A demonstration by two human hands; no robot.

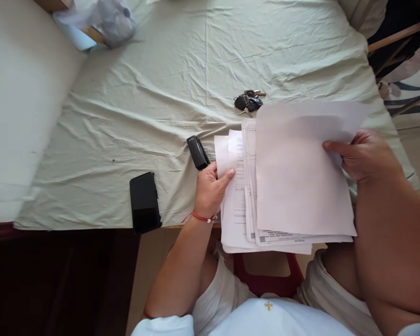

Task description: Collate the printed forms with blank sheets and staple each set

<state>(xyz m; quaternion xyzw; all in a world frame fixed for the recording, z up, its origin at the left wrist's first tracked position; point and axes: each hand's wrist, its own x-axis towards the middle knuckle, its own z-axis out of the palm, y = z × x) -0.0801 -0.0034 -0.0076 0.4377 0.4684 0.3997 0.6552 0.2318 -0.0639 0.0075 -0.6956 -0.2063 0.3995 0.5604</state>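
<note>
My left hand (211, 189) grips the left edge of a fanned stack of printed papers (240, 200), thumb on top. A blank-faced sheet of paper (301, 182) lies over the right part of the stack, and my right hand (367, 156) pinches its upper right side, thumb on top and fingers hidden beneath. Printed lines and small square codes show along the lower edges of the sheets below. Just beyond my left hand, a black stapler (198, 152) rests on the cloth, close to my fingers.
A pale green cloth (154, 93) with wrinkles covers the table. A black phone (145, 202) lies near the front edge, left of my arm. Beyond the papers sits a bunch of keys (248, 101). At the back left is a plastic bag (107, 23) by the white wall.
</note>
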